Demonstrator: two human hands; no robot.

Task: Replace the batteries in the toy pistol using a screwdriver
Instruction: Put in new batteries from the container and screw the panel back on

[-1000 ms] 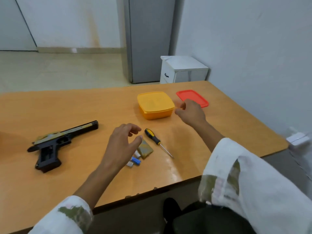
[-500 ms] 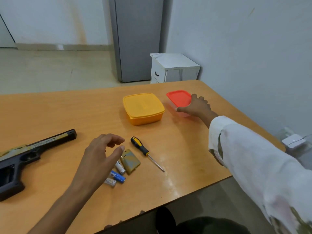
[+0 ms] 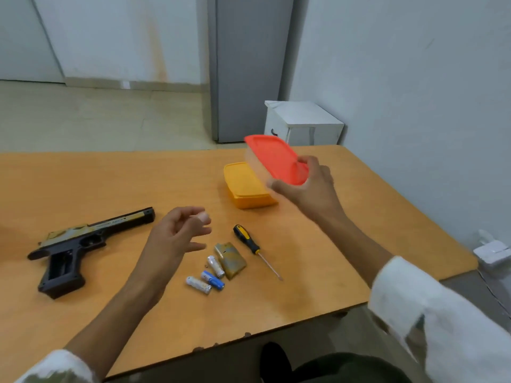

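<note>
The black toy pistol [image 3: 83, 244] lies on its side at the left of the wooden table [image 3: 83, 183], its grip hollow. Three small batteries [image 3: 208, 275] lie near the front middle, next to the olive battery cover [image 3: 231, 259]. A black-and-yellow screwdriver [image 3: 250, 246] lies just right of the cover. My left hand [image 3: 177, 239] hovers over the table beside the batteries, fingers apart, holding nothing. My right hand [image 3: 307, 186] grips a clear box with a red lid [image 3: 276, 158], lifted and tilted above the table.
A closed yellow box [image 3: 247, 189] stands on the table behind the screwdriver, partly under the lifted box. Beyond the far edge stand a white cabinet [image 3: 304, 123] and a grey door. A white wall runs along the right, with a white power adapter [image 3: 492, 251] low down.
My right hand reached the red-lidded box at the back right, took hold of it and lifted it toward me over the yellow box. My left hand stayed near the batteries.
</note>
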